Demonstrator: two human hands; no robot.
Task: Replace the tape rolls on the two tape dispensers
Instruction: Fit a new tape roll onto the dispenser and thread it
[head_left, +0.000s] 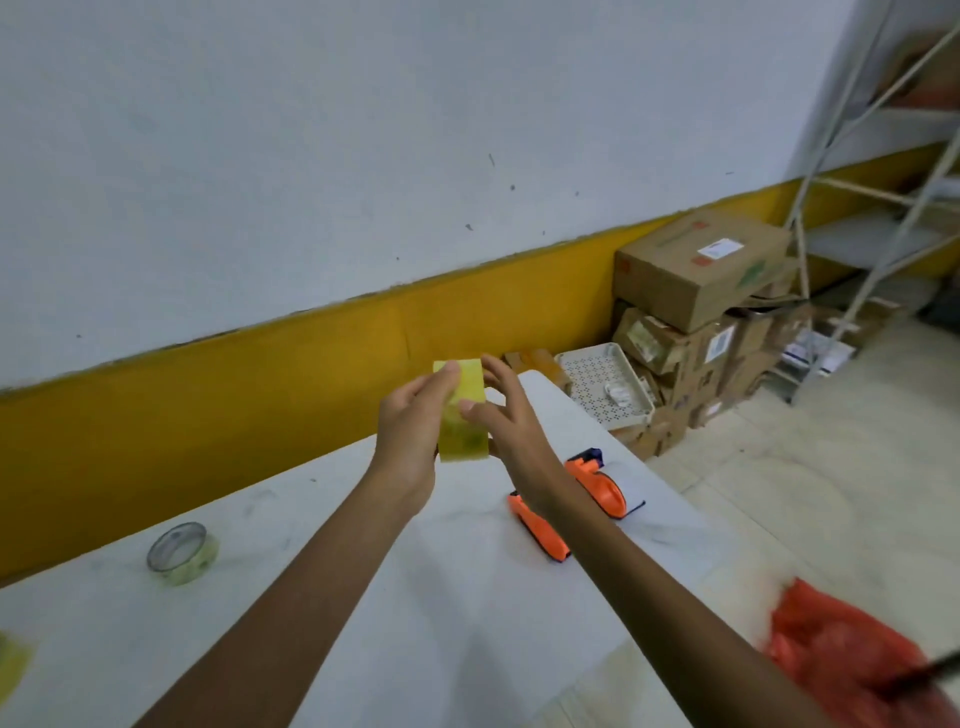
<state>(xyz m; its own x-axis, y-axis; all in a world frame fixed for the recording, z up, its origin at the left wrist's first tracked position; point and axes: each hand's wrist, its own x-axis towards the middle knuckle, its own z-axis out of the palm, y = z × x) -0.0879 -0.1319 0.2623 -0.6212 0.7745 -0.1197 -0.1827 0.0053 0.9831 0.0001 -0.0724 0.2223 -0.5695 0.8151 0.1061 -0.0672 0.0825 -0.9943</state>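
I hold a yellowish tape roll (464, 415) up above the white table (363, 597), seen edge-on. My left hand (410, 441) grips its left side and my right hand (506, 421) presses its right side with fingers spread. Below my right forearm an orange tape dispenser (597, 486) lies on the table, and a second orange piece (540, 532) lies beside it, partly hidden by my arm. Another clear tape roll (183, 553) lies flat at the table's left. A yellowish blur (13, 667) shows at the far left edge.
An orange plastic bag (841, 654) sits at the table's right front. Beyond the table's far end are a white perforated tray (605, 384), stacked cardboard boxes (696, 312) and a metal shelf rack (883, 208). The wall runs along the table's back.
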